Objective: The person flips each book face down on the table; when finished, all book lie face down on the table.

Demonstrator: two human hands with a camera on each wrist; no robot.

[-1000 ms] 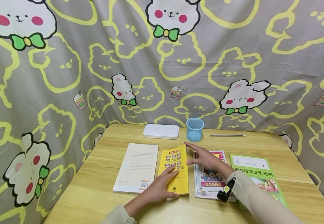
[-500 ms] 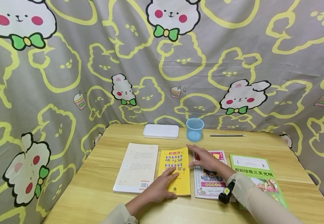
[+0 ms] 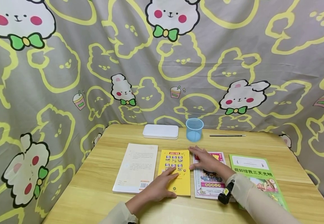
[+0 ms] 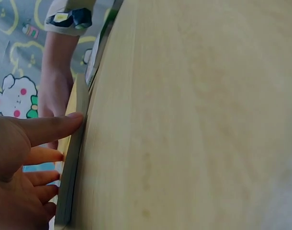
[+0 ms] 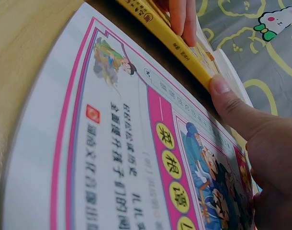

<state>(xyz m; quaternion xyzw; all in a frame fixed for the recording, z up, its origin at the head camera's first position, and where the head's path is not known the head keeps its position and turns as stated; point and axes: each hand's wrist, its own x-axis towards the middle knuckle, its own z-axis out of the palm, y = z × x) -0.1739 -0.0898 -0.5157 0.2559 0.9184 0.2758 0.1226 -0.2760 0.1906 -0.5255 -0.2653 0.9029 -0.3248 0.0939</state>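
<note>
A yellow book (image 3: 182, 183) lies flat on the table in the head view, its back cover up. My left hand (image 3: 159, 187) rests on its lower left part with the fingers spread. In the left wrist view, the left thumb (image 4: 55, 128) lies at the book's near edge. Over the upper part of a pink-bordered book (image 3: 210, 188), my right hand (image 3: 206, 161) touches the yellow book's right edge. The right wrist view has the right thumb (image 5: 227, 96) against the yellow spine (image 5: 170, 40). Part of the pink-bordered cover is hidden by the right hand.
A cream book (image 3: 136, 165) lies at the left and a green book (image 3: 255, 171) at the right, partly under the right sleeve. Along the back of the table (image 3: 75, 199) are a white case (image 3: 160, 132), a blue cup (image 3: 194, 130) and a thin dark stick (image 3: 226, 135).
The yellow book's right side, raised and tilted a second ago, now lies flat. My right hand has come down slightly to the right with it. The left hand has stayed almost in place.
</note>
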